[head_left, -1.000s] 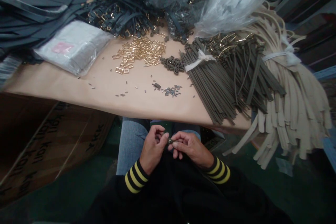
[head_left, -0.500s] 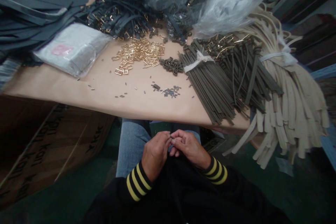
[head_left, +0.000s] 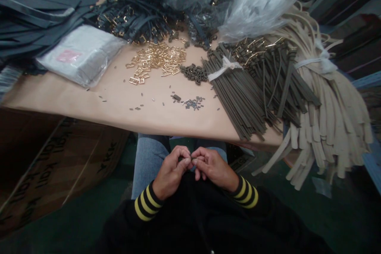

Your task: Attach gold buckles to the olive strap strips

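Over my lap, in front of the table edge, my left hand and my right hand meet at the fingertips. Both are closed in a pinch around a small dark piece, mostly hidden by the fingers, so its kind is unclear. On the table ahead lie a loose pile of small metal staples and a short dark strip. Behind them sit a heap of dark olive strap loops and a spread of gold buckles.
Bundled olive straps and beige straps overhang the table's right side. A plastic-wrapped white packet lies left. Dark straps with buckles and clear plastic bags fill the back. A cardboard box stands below left.
My left hand has turned and shifted slightly left, its thumb now showing on top. The right hand stays nearly in place, and the fingertips still meet.
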The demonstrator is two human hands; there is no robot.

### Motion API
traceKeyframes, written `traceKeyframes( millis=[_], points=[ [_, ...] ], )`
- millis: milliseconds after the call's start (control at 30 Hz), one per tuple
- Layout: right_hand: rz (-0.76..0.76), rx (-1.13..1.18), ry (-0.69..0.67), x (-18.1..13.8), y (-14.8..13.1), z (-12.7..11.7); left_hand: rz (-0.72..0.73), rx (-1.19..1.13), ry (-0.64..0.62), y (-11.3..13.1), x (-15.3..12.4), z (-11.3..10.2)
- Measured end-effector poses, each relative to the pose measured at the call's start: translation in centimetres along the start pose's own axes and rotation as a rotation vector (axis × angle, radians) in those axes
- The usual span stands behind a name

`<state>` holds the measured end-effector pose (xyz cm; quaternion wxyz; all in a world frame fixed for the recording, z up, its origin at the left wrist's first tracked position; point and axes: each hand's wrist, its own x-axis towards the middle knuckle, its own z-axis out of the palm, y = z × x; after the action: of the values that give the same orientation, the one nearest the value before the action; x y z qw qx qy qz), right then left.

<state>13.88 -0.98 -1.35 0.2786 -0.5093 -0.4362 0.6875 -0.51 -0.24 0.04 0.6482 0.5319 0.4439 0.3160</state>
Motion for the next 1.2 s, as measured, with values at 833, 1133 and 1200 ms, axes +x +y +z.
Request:
traceKeyframes(
  millis=[833, 1133, 1200],
  points=[
    [0.219, 0.184, -0.311, -0.4, 0.3, -2.6, -0.249, -0.157, 0.243, -1.0, 1.7, -0.8],
    [0.269, 0.146, -0.399, -1.5, 0.7, -4.5, -0.263, -0.196, 0.254, -1.6, 1.8, -0.9],
    [0.281, 0.116, -0.416, -1.9, 0.5, -5.1, -0.262, -0.205, 0.262, -1.6, 1.8, -1.0]
  ],
)
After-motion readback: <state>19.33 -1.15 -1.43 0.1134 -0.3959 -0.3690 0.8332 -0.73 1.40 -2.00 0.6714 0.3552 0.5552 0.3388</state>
